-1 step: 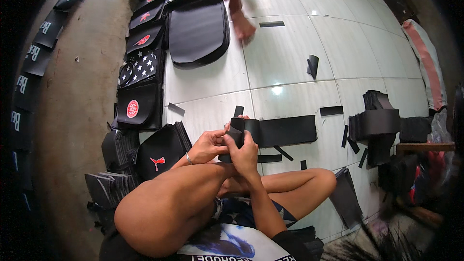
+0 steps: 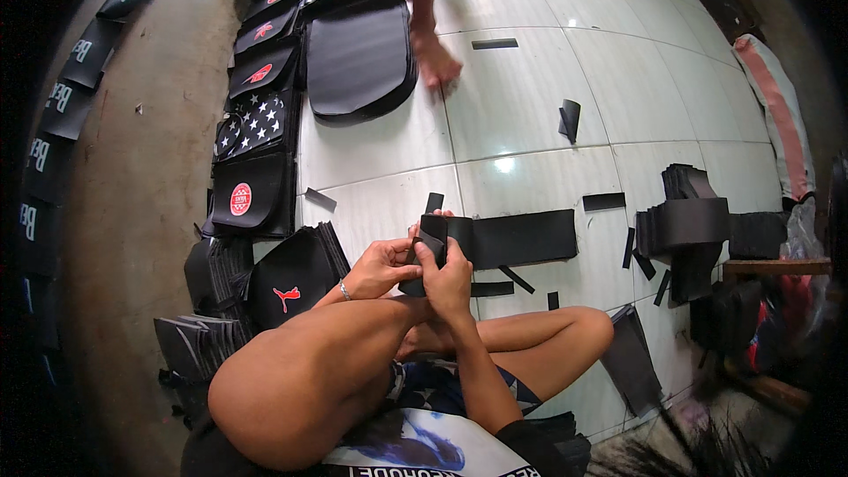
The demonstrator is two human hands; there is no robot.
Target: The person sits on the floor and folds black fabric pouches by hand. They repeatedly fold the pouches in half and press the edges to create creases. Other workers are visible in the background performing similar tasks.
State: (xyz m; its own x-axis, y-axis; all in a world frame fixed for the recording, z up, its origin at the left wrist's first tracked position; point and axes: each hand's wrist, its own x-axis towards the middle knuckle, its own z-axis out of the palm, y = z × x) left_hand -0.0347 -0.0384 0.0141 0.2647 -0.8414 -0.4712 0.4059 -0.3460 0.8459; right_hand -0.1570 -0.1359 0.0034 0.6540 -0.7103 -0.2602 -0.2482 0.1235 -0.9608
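Moved: co-worker's foot [image 2: 437, 64], twelve o'clock from the hands, now slightly nearer them. Held: one black piece [image 2: 433, 228], at the clock's centre, between both hands. Left hand [image 2: 375, 268]: thumb and finger pinching the piece's near edge. Right hand [image 2: 450, 284]: thumb pressed on its face, other fingers mostly hidden behind. Step, as judged: folding or aligning the piece; the next move seems to call for a firm pinch and even edges. Three o'clock: panel [image 2: 527, 238], just beside, join unclear; beyond, strip stack [image 2: 685, 221]. Four: loose strip [image 2: 518, 279], near the panel, possible snag. Ten: star-print stack [image 2: 258, 124]. Half past eleven: flap stack [image 2: 360, 57].
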